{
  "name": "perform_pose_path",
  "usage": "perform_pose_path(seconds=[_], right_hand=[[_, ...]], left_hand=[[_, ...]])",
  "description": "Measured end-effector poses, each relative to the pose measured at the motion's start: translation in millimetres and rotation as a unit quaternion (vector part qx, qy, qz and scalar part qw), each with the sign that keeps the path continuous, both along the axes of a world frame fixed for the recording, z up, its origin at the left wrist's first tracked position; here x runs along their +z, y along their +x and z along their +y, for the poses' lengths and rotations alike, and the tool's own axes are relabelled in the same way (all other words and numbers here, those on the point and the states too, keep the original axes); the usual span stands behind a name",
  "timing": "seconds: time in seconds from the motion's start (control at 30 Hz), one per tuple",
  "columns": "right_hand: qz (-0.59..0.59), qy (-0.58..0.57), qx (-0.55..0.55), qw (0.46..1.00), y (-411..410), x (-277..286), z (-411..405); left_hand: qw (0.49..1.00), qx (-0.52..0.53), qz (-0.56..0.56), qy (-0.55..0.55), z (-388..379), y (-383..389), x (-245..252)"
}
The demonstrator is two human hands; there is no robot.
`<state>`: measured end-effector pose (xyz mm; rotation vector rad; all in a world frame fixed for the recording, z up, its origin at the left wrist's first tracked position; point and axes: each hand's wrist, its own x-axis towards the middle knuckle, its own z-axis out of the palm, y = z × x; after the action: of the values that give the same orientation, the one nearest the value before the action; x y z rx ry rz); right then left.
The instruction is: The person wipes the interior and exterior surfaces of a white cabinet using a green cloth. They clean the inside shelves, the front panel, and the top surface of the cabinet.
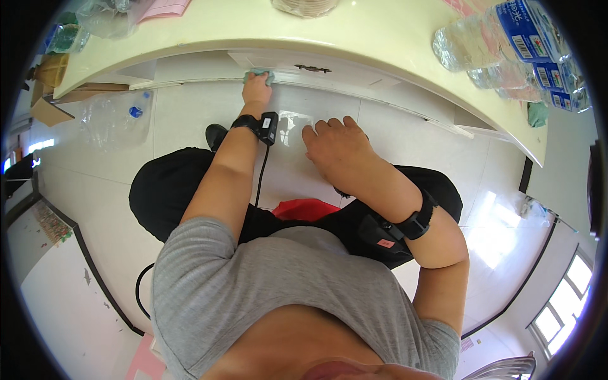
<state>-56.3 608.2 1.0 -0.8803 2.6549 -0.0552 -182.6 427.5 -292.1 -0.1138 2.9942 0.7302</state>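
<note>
My left hand reaches forward and grips a pale green cloth. The cloth lies against the lower front edge of a white cabinet, just below a drawer front with a dark metal handle. Nearer to me, my right hand hangs over the tiled floor in front of my knee, apart from the cabinet. Its fingers are loosely bent and slightly apart. Nothing shows in them, though the palm faces away from view.
A cream tabletop overhangs the cabinet. On it stand water bottles at right and a wrapped stack at the back. Empty plastic bottles in clear wrap and a cardboard box lie on the floor at left. A cable hangs from my left wrist.
</note>
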Motion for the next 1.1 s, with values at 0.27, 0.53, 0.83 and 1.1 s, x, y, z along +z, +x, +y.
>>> perform_pose_path(seconds=[0.27,0.53,0.83,1.1], right_hand=[[-0.027,0.018,-0.018,0.999,-3.4,-9.1,15.0],[-0.031,0.023,-0.047,0.998,-7.0,-19.7,26.8],[-0.034,0.026,-0.033,0.999,-1.1,-23.3,28.8],[-0.03,0.016,-0.059,0.998,-1.2,-24.4,28.3]], left_hand=[[0.996,-0.069,-0.051,-0.021,71.7,5.3,-1.6],[0.967,-0.247,-0.064,0.022,133.1,16.7,1.1],[0.974,-0.195,-0.071,-0.091,65.4,14.0,27.7],[0.974,-0.228,0.006,-0.006,79.0,8.4,-15.4]])
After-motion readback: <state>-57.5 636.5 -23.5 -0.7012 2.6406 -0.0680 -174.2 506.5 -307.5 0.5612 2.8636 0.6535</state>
